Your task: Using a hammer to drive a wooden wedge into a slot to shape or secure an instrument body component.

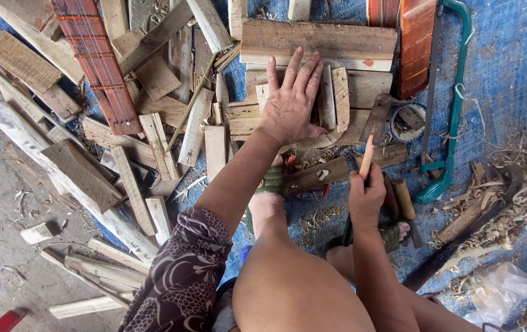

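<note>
Presently left hand [291,104] lies flat, fingers spread, on the wood offcuts [337,92]; right hand [366,197] pinches a pencil [367,157]. Advise firm downward pressure while marking.

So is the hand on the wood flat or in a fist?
Flat. The left hand lies palm down, fingers spread, on the wood pieces.

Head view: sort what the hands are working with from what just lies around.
In use:
left hand flat on the wood pieces
right hand holding a pencil

Lying about:
green hacksaw
red fretted board
wood shavings
tape roll
</note>
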